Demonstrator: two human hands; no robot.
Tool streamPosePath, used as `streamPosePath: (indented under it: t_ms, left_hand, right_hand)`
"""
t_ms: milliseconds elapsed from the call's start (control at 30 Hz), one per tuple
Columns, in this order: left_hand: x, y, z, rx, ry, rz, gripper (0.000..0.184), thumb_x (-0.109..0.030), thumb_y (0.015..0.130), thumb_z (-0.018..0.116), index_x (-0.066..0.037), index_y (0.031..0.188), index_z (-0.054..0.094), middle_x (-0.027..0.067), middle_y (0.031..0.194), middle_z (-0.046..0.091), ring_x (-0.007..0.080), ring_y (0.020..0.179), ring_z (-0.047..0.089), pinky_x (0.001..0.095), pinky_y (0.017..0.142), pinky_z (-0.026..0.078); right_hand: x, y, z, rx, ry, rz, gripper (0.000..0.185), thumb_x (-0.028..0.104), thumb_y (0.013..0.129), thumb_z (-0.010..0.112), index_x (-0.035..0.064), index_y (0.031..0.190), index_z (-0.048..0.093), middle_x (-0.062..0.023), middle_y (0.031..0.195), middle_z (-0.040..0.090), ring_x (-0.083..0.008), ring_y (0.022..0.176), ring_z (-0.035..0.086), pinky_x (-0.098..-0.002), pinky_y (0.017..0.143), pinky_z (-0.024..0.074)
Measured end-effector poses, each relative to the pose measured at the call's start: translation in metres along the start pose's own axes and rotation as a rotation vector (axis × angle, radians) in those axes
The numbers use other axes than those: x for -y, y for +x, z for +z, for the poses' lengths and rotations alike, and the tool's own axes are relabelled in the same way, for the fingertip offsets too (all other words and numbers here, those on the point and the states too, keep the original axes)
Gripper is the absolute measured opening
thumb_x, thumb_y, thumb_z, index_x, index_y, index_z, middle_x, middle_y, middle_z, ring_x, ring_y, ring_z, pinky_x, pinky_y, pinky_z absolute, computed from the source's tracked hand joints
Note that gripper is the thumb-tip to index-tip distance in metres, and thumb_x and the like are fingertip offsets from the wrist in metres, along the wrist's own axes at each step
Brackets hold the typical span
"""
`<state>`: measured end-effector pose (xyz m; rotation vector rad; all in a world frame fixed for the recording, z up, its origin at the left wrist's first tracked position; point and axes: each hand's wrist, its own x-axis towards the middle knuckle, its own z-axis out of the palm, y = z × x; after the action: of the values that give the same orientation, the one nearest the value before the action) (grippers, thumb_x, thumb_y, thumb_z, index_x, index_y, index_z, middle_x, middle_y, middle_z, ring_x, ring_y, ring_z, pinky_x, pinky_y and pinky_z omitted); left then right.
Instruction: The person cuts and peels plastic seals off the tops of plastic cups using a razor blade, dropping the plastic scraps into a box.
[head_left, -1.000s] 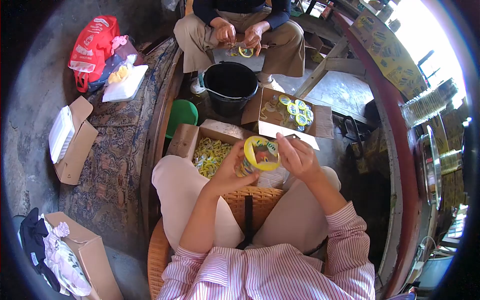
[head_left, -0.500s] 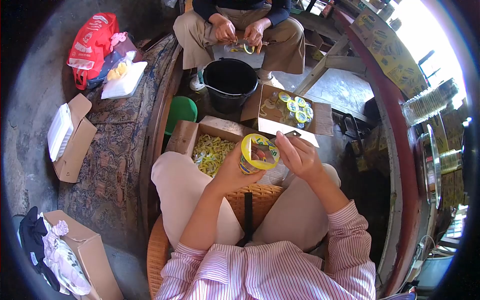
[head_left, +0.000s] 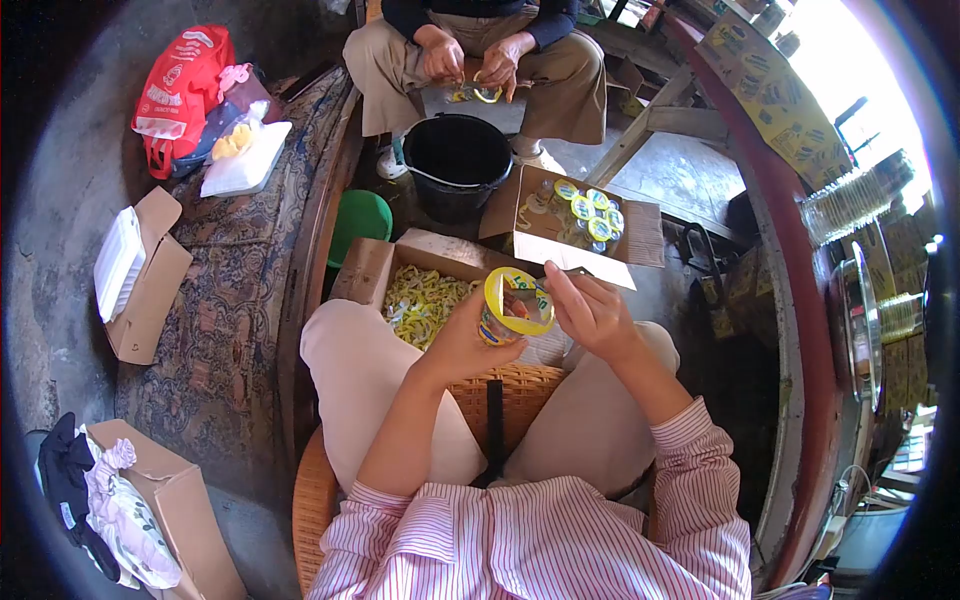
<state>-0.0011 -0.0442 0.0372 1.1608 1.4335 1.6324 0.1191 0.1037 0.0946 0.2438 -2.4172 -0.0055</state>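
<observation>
My left hand [head_left: 462, 338] is closed around a clear plastic cup [head_left: 518, 325] with a yellow rim and printed label, tilted so its mouth faces up towards me. Skin tones show through the cup's opening. Close to the rim on the right is my right hand [head_left: 597, 315], its fingers drawn together in a pinch; whatever they hold is hidden. Below and left of the cup, a cardboard box [head_left: 362, 272] holds a heap of yellow plastic strips [head_left: 425, 305]. Another carton [head_left: 640, 222] behind contains several yellow-rimmed cups [head_left: 592, 212].
Across from me a seated person's hands [head_left: 500, 62] work on a yellow-rimmed piece above a black bucket [head_left: 455, 165]. A green basin [head_left: 358, 225] stands beside it. Stacked clear cups [head_left: 860, 200] are at right; a red bag [head_left: 188, 95] and foam-tray box [head_left: 155, 290] lie left.
The cup is turned slightly in my left hand, and my right fingers have shifted a little left along its rim. The dark thing seen by my right fingertips before is now hidden.
</observation>
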Motion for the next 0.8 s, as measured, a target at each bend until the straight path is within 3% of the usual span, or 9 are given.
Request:
streamPosePath:
  t_ms: [200, 300, 500, 600, 800]
  left_hand:
    - [0.000, -0.001, -0.001, -0.009, -0.008, -0.028, 0.053, -0.008, 0.064, 0.074, -0.005, 0.111, 0.049, 0.0033, 0.099, 0.057, 0.0121, 0.091, 0.054, 0.0275, 0.081, 0.044]
    - [0.005, -0.003, 0.001, 0.106, -0.055, -0.106, 0.056, -0.009, 0.063, 0.073, -0.001, 0.112, 0.047, 0.0068, 0.099, 0.058, 0.0137, 0.091, 0.055, 0.0283, 0.081, 0.044]
    - [0.002, -0.004, 0.000, 0.188, -0.228, -0.185, 0.060, -0.008, 0.063, 0.073, -0.002, 0.115, 0.045, 0.0045, 0.102, 0.055, 0.0120, 0.091, 0.053, 0.0275, 0.081, 0.044]
    - [0.011, -0.005, -0.003, 0.255, -0.175, -0.130, 0.062, 0.002, 0.065, 0.070, -0.006, 0.118, 0.040, 0.0037, 0.094, 0.057, 0.0112, 0.083, 0.057, 0.0281, 0.075, 0.047]
    - [0.002, -0.005, -0.005, 0.391, -0.394, -0.241, 0.052, -0.003, 0.065, 0.070, -0.003, 0.112, 0.048, 0.0040, 0.094, 0.059, 0.0102, 0.086, 0.056, 0.0252, 0.074, 0.047]
  right_hand:
    - [-0.001, -0.001, 0.001, 0.008, 0.023, 0.004, 0.061, -0.002, 0.060, 0.059, -0.0101, 0.119, 0.045, -0.0094, 0.080, 0.059, -0.0185, 0.065, 0.057, -0.0287, 0.058, 0.0512]
    - [-0.001, 0.000, 0.002, -0.001, 0.027, 0.001, 0.061, -0.002, 0.061, 0.059, -0.0097, 0.119, 0.045, -0.0107, 0.082, 0.059, -0.0189, 0.065, 0.058, -0.0286, 0.058, 0.0514]
    - [-0.006, -0.002, 0.004, -0.025, 0.073, -0.025, 0.059, -0.002, 0.061, 0.059, -0.0093, 0.118, 0.046, -0.0112, 0.082, 0.060, -0.0189, 0.067, 0.059, -0.0285, 0.059, 0.0524]
    - [-0.005, -0.005, 0.005, -0.046, 0.076, -0.041, 0.058, -0.001, 0.061, 0.060, -0.0084, 0.117, 0.047, -0.0109, 0.079, 0.059, -0.0193, 0.066, 0.059, -0.0285, 0.058, 0.0527]
    - [-0.002, -0.008, 0.006, -0.054, 0.109, -0.035, 0.057, 0.000, 0.062, 0.062, -0.0072, 0.117, 0.048, -0.0107, 0.078, 0.059, -0.0198, 0.064, 0.060, -0.0278, 0.057, 0.0526]
